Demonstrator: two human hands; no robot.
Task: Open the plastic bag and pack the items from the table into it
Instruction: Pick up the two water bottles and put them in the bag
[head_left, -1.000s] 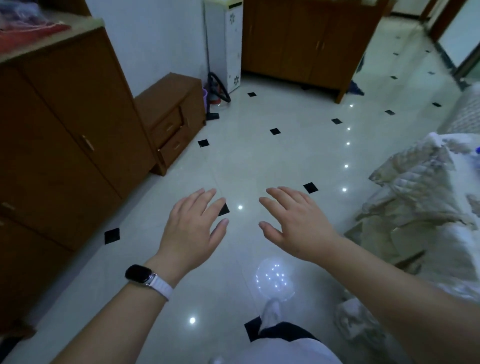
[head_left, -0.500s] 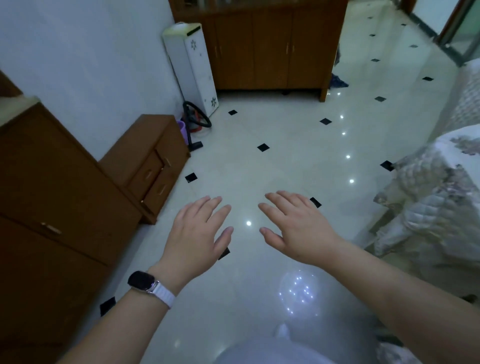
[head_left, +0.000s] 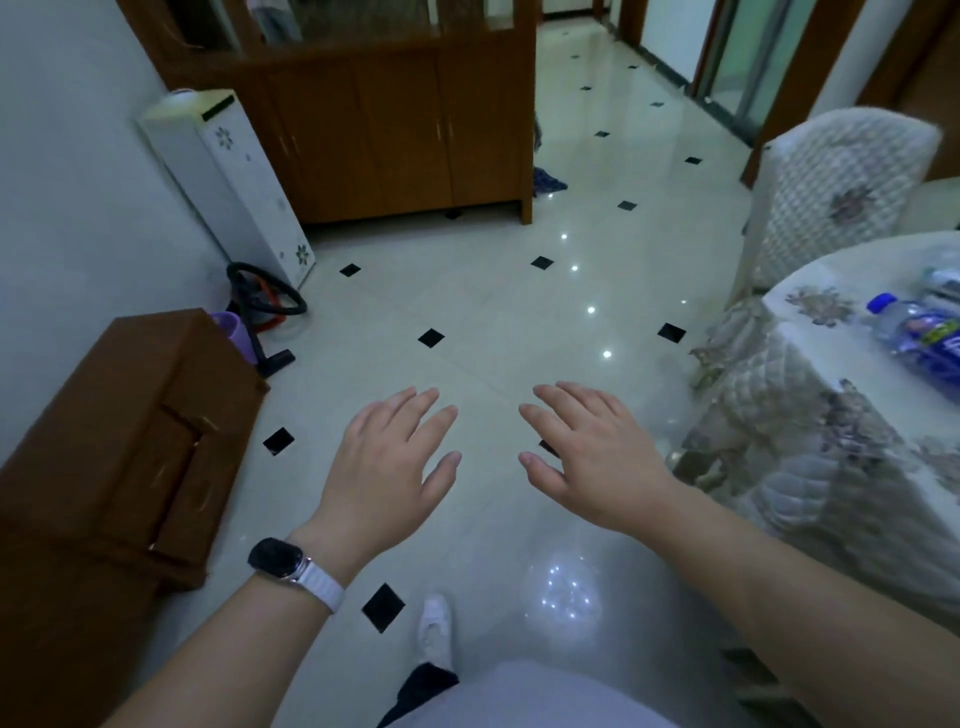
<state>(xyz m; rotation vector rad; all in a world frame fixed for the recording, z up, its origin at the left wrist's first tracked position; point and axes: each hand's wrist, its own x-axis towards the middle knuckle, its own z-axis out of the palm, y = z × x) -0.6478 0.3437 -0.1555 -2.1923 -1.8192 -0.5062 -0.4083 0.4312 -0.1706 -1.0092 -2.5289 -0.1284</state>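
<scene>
My left hand (head_left: 387, 467), with a dark watch on a white strap at the wrist, and my right hand (head_left: 592, 457) are held out side by side over the tiled floor, palms down, fingers spread, both empty. At the right edge stands a table (head_left: 810, 395) under a quilted floral cloth. On it lies a clear plastic bottle (head_left: 922, 340) with a blue cap and blue label, and behind it something crinkled and transparent (head_left: 943, 275), partly cut off by the frame. I cannot make out a plastic bag for certain.
A low brown cabinet (head_left: 124, 441) stands close on my left. Farther back are a white tower appliance (head_left: 234, 176), a vacuum hose (head_left: 265, 296) and a tall wooden cabinet (head_left: 389, 130). A covered chair (head_left: 836, 187) sits behind the table. My white shoe (head_left: 435, 629) shows below.
My view has lifted and swung right, bringing the table top and the bottle into sight. Both hands stay open and held out in front of me.
</scene>
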